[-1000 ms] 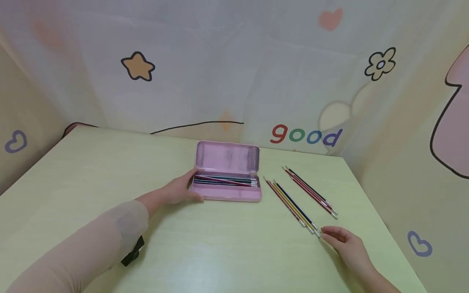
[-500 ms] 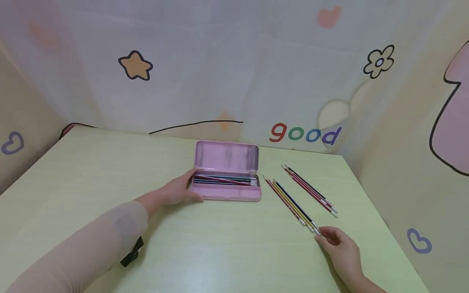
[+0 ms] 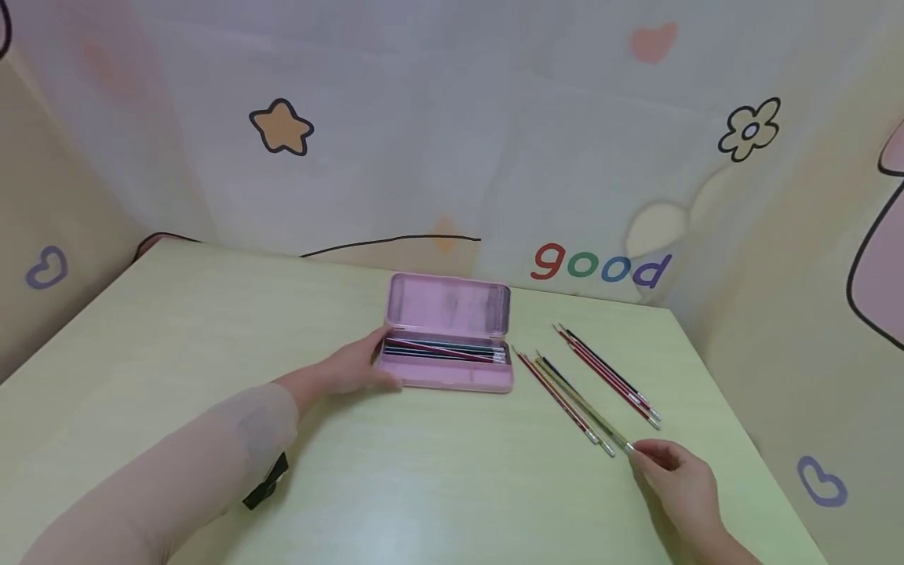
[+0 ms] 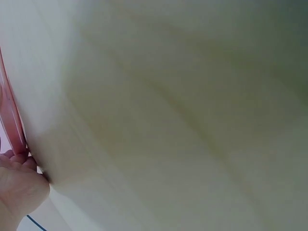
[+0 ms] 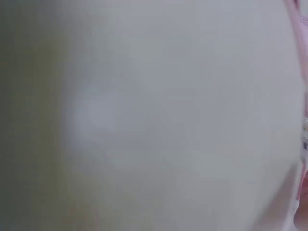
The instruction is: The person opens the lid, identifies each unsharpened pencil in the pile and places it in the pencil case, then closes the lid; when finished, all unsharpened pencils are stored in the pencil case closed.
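Note:
My left hand [image 3: 353,367] holds the left end of an open pink pencil case [image 3: 446,378], thumb at its front edge. In the left wrist view the hand [image 4: 21,187] touches the pink case [image 4: 12,120]. Several pencils [image 3: 438,351] lie inside the case, below its raised lid. At the right, my right hand [image 3: 681,482] pinches a yellow pencil [image 3: 586,406] by its eraser end. That pencil slants toward the case and partly covers a dark one. Two pencils, a red one [image 3: 558,398] and another yellow one, lie just to its left.
Several red and black pencils [image 3: 610,373] lie farther right, slanted the same way. The pale table [image 3: 318,486] ends at a printed curtain [image 3: 339,180] behind the case. A black strap piece [image 3: 267,482] shows under the left sleeve [image 3: 176,471].
My right hand has moved in to the eraser ends and taken hold of a yellow pencil, which is now slightly raised over the dark one. The left hand stays on the case.

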The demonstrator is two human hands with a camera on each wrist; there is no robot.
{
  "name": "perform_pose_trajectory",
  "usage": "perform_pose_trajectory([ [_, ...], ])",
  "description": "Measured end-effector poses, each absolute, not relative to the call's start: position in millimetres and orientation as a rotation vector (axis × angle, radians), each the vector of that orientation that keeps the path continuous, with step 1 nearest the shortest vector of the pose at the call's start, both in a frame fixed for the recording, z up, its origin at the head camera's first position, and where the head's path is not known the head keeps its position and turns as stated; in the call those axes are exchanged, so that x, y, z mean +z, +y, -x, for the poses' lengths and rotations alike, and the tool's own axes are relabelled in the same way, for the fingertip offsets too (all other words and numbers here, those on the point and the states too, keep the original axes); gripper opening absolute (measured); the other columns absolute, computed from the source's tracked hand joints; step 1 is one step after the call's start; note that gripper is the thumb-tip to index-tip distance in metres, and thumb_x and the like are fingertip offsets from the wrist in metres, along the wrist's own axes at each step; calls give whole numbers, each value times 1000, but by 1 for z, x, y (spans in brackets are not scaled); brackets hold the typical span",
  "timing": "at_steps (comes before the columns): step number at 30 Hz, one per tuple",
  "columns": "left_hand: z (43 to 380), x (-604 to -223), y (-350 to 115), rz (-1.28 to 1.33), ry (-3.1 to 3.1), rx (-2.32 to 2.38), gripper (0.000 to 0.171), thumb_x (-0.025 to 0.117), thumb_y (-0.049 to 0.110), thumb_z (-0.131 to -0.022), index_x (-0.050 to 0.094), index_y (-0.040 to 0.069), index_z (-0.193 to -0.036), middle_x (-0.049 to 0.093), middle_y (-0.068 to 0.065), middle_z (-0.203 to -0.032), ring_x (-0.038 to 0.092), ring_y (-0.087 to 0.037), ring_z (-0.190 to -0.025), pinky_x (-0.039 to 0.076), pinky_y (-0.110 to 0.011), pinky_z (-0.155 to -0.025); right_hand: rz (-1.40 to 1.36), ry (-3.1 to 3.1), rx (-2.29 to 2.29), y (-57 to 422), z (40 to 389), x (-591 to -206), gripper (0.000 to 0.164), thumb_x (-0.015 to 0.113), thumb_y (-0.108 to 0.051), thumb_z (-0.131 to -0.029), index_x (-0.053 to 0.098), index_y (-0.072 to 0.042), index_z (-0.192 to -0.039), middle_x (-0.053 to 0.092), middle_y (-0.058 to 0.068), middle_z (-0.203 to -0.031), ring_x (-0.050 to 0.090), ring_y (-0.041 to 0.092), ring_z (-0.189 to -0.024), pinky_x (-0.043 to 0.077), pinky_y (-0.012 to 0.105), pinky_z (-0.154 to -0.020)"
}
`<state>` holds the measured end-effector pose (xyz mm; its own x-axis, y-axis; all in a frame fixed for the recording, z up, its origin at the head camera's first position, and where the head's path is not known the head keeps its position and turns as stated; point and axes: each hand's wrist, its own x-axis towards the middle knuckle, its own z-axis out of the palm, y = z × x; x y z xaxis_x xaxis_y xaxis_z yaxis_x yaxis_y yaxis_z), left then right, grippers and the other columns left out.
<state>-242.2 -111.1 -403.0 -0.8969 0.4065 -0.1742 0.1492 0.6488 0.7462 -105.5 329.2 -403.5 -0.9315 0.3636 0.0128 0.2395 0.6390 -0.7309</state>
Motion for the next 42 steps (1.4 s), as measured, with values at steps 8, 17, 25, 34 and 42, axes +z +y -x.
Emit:
perform_pose_trajectory([
  [8, 241, -398, -109, -430, 2547, 1099, 106, 75, 41, -76, 7, 10, -151, 17, -17, -153, 18, -36, -138, 15, -49, -111, 490, -2502, 1405, 343, 112, -383, 33, 70, -29, -85, 67, -5, -107, 63, -24, -82, 56, -10, -79, 46, 8, -68],
  [17, 239, -402, -110, -448, 2558, 1112, 104, 75, 39, -77, 9, 6, -150, 20, -19, -151, 19, -37, -137, 16, -49, -111, 446, -2319, 1765, 333, 120, -372, 9, 68, -19, -86, 70, -22, -94, 67, -19, -84, 60, -6, -81, 47, 8, -72],
  [25, 239, -403, -110, -448, 2553, 1128, 104, 76, 39, -76, 10, 7, -150, 21, -18, -151, 21, -36, -137, 17, -48, -111, 377, -2244, 1977, 316, 131, -369, 9, 69, -12, -85, 71, -20, -90, 67, -13, -86, 61, 1, -85, 49, 13, -78],
  [34, 239, -403, -112, -451, 2557, 1119, 105, 76, 39, -76, 10, 8, -150, 21, -18, -151, 20, -35, -137, 17, -48, -111, 267, -2159, 2167, 300, 143, -368, 9, 69, -9, -84, 71, -17, -88, 67, -7, -88, 62, 3, -87, 48, 16, -82],
  [42, 242, -406, -112, -464, 2563, 1130, 106, 76, 42, -75, 9, 10, -150, 21, -16, -152, 21, -34, -137, 18, -48, -111, 194, -2153, 2257, 288, 154, -365, 9, 68, -8, -85, 69, -13, -92, 67, -6, -92, 62, 5, -93, 47, 16, -84],
])
